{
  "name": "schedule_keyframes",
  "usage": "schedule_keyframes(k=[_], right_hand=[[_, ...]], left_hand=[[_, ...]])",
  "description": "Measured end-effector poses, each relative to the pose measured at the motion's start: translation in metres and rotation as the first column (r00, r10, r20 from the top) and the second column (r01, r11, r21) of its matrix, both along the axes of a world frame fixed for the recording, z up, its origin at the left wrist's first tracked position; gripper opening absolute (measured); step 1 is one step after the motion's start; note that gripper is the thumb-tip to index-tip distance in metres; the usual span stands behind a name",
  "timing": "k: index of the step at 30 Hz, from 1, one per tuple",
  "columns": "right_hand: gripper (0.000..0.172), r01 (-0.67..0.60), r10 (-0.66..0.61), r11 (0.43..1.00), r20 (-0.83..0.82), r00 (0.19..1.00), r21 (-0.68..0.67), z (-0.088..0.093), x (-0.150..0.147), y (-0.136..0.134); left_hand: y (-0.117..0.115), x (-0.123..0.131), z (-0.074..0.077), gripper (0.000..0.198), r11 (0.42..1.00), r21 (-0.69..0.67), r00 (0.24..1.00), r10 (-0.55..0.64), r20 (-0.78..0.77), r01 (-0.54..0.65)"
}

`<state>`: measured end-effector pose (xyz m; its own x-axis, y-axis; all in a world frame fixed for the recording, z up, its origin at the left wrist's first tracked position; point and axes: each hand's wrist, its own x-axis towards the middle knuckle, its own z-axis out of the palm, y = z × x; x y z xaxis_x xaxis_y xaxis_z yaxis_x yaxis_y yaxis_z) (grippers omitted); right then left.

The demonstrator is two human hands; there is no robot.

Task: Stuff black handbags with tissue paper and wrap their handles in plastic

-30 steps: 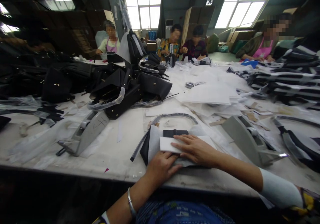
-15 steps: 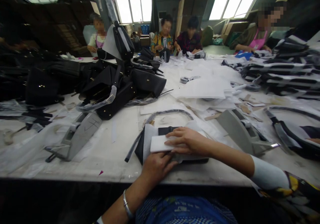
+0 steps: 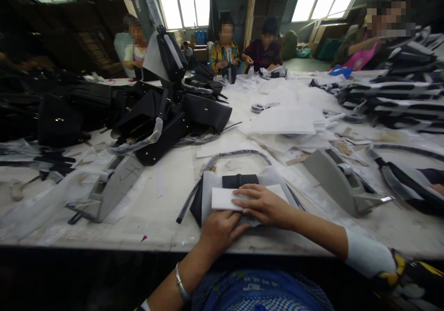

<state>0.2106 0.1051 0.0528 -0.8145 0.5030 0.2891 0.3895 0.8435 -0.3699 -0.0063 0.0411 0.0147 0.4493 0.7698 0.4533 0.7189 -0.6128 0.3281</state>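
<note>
A black handbag (image 3: 239, 181) lies flat at the table's near edge, wrapped in grey tissue paper (image 3: 208, 195), with its wrapped handle (image 3: 239, 154) arching away from me. A white paper pad (image 3: 224, 199) lies on top of it. My right hand (image 3: 260, 204) rests flat on the pad, fingers stretched out to the left. My left hand (image 3: 220, 230) presses on the near edge of the wrapped bag, fingers curled down over the paper.
Two grey tape dispensers (image 3: 111, 188) (image 3: 342, 181) flank the bag. A heap of black handbags (image 3: 163, 107) fills the left and middle. White sheets (image 3: 282, 119) lie beyond; stacked bags (image 3: 391, 102) are at right. Several people sit at the far end.
My view has shifted a little. Both hands stay on the wrapped bag; the right hand has slid slightly along the white pad.
</note>
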Motion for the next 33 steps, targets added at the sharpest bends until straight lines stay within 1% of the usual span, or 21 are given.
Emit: schedule_keyframes(k=[2, 4, 7, 10, 13, 17, 18, 20, 22, 24, 25, 27, 29, 30, 31, 32, 33], right_hand=[[0.040, 0.019, -0.020, 1.000, 0.036, 0.999, 0.012, 0.005, 0.001, -0.004], [0.041, 0.028, -0.029, 0.999, 0.051, 0.998, 0.029, 0.005, 0.004, -0.007], [0.042, 0.023, -0.024, 0.999, 0.038, 0.999, 0.033, -0.002, 0.008, -0.008], [0.041, 0.025, -0.026, 0.999, 0.023, 0.999, 0.032, -0.008, 0.009, -0.008], [0.040, 0.027, -0.027, 0.999, 0.005, 1.000, 0.030, -0.009, 0.007, -0.008], [0.039, 0.042, -0.043, 0.999, 0.014, 0.999, 0.029, -0.007, 0.005, -0.010], [0.039, 0.049, -0.049, 0.998, 0.018, 0.999, 0.029, -0.008, 0.004, -0.010], [0.035, 0.053, -0.054, 0.998, 0.001, 0.999, 0.025, -0.010, 0.002, -0.010], [0.028, 0.044, -0.043, 0.999, -0.065, 0.997, 0.010, -0.011, 0.001, -0.011], [0.025, 0.040, -0.047, 0.998, -0.156, 0.987, -0.046, -0.010, 0.002, -0.011], [0.024, 0.040, -0.059, 0.994, -0.198, 0.978, -0.099, -0.007, 0.004, -0.011], [0.024, 0.016, -0.081, 0.966, -0.242, 0.967, -0.258, 0.002, 0.010, -0.007], [0.029, -0.001, -0.098, 0.909, -0.217, 0.971, -0.417, 0.015, 0.019, 0.003], [0.032, 0.030, -0.121, 0.890, -0.173, 0.977, -0.455, 0.022, 0.026, 0.011], [0.033, 0.116, -0.175, 0.888, -0.093, 0.980, -0.445, 0.030, 0.033, 0.021], [0.033, 0.247, -0.264, 0.888, 0.010, 0.965, -0.388, 0.037, 0.043, 0.034], [0.031, 0.393, -0.377, 0.872, 0.112, 0.920, -0.291, 0.043, 0.053, 0.048]], left_hand=[[0.000, 0.000, 0.000, 0.031, 1.000, -0.002, 1.000, 0.001, -0.003, -0.001], [0.001, 0.000, -0.002, 0.031, 1.000, 0.002, 1.000, 0.004, -0.005, -0.004], [0.000, 0.001, -0.003, 0.030, 1.000, 0.018, 1.000, 0.010, -0.010, -0.010], [-0.006, 0.001, 0.001, 0.029, 1.000, 0.026, 1.000, 0.010, -0.023, -0.009], [-0.017, 0.000, 0.015, 0.024, 0.998, 0.059, 1.000, -0.002, -0.002, 0.002], [-0.025, 0.001, 0.042, 0.016, 0.987, 0.155, 0.993, 0.016, 0.115, -0.034], [-0.024, 0.002, 0.047, 0.017, 0.985, 0.169, 0.991, 0.015, 0.134, -0.038], [-0.019, 0.007, 0.051, 0.032, 0.988, 0.150, 0.993, 0.005, 0.114, -0.022], [-0.011, 0.013, 0.046, 0.056, 0.996, 0.085, 1.000, -0.002, 0.015, 0.000], [-0.005, 0.018, 0.031, 0.081, 0.998, 0.055, 0.993, 0.000, -0.121, 0.006], [-0.003, 0.019, 0.022, 0.089, 0.998, 0.063, 0.984, 0.006, -0.179, 0.005], [-0.002, 0.020, 0.005, 0.094, 0.996, 0.094, 0.969, 0.031, -0.246, -0.008], [-0.002, 0.019, -0.006, 0.092, 0.992, 0.123, 0.958, 0.068, -0.278, -0.035], [-0.002, 0.018, -0.009, 0.090, 0.990, 0.134, 0.954, 0.086, -0.288, -0.049], [-0.003, 0.018, -0.011, 0.087, 0.988, 0.144, 0.950, 0.102, -0.294, -0.062], [-0.003, 0.017, -0.012, 0.086, 0.986, 0.151, 0.949, 0.110, -0.297, -0.068], [-0.003, 0.017, -0.013, 0.085, 0.985, 0.158, 0.949, 0.116, -0.295, -0.071]])
